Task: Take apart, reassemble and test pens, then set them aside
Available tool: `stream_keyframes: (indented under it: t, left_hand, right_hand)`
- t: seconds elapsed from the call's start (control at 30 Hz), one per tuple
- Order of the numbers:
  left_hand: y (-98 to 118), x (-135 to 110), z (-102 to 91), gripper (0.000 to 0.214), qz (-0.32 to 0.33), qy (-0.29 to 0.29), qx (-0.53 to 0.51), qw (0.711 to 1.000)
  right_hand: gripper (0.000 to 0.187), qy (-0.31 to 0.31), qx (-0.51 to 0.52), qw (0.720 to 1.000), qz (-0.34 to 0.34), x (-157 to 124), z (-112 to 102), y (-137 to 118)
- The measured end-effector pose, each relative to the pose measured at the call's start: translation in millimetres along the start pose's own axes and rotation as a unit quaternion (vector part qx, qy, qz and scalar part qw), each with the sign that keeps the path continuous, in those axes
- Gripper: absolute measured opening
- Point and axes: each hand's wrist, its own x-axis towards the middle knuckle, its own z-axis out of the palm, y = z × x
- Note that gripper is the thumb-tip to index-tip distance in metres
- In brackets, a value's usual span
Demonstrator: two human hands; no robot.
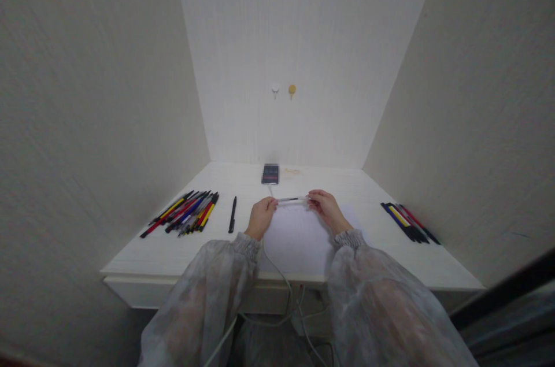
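Above a white sheet of paper [299,240], a slim pale pen [290,199] with a dark stretch in its middle is held level between my two hands. My left hand [261,218] pinches its left end, and the fingers of my right hand [327,210] close on its right end. The fingertips hide both ends. A black pen [233,214] lies by itself on the table, left of my left hand.
Many-coloured pens form a pile [186,214] at the left; a smaller group of pens [410,222] lies at the right. At the back stands a dark-screened device [271,174] with a cable. Two hooks [292,89] are on the back wall. Cables [277,269] hang over the front edge.
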Motion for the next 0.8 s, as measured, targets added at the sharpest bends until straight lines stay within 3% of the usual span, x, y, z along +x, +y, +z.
stream_keyframes:
  t: [0.3, 0.47, 0.6, 0.67, 0.8]
  left_hand:
    - [-0.2, -0.2, 0.3, 0.031, 0.005, 0.008, -0.006, 1.000]
    - [-1.1, -0.1, -0.1, 0.030, 0.003, 0.022, -0.026, 0.999]
    - [-3.1, 0.4, -0.6, 0.029, 0.001, 0.032, -0.026, 0.999]
    - [-3.6, 0.7, -1.0, 0.028, -0.006, 0.036, -0.031, 0.999]
    - [-3.8, 1.0, -2.1, 0.027, -0.024, 0.045, -0.040, 0.998]
  right_hand:
    - [0.023, 0.015, 0.084, 0.996, -0.041, 4.2, 1.6, 3.5]
    - [0.016, 0.169, 0.088, 0.977, -0.099, 13.0, -8.8, 3.2]
    - [0.016, 0.271, -0.001, 0.951, -0.145, 18.1, -18.7, 3.7]
    - [0.021, 0.258, -0.095, 0.950, -0.147, 17.9, -18.7, 5.8]
    - [0.020, 0.126, -0.256, 0.951, -0.117, 13.9, -10.4, 13.7]
